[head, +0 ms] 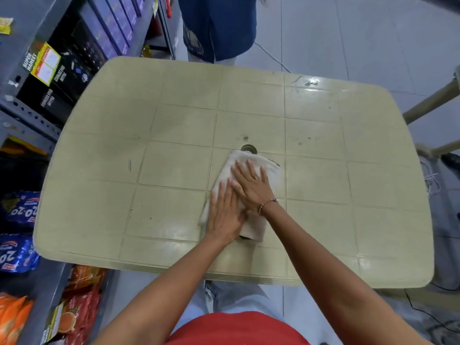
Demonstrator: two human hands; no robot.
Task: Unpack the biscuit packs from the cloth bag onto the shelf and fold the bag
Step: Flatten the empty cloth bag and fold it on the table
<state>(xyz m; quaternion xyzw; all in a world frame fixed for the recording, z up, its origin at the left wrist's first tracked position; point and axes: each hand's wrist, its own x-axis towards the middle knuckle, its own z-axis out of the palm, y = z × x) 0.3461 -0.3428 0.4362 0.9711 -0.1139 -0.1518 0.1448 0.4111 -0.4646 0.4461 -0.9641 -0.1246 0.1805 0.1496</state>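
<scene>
The cream cloth bag [270, 168] lies folded into a narrow rectangle near the middle of the beige plastic table [174, 135]. Both hands lie flat on it with straight fingers. My left hand [224, 212] presses the bag's near half. My right hand [251, 183] presses its far half and overlaps the left hand's fingertips. Blue biscuit packs [18, 235] sit on the grey shelf [27, 115] at the left.
A person in dark blue clothing [219, 26] stands beyond the table's far edge. Orange and red packs [79, 307] fill the lower shelf at the near left. A second beige table frame [433, 105] and black cables [428, 317] lie at the right.
</scene>
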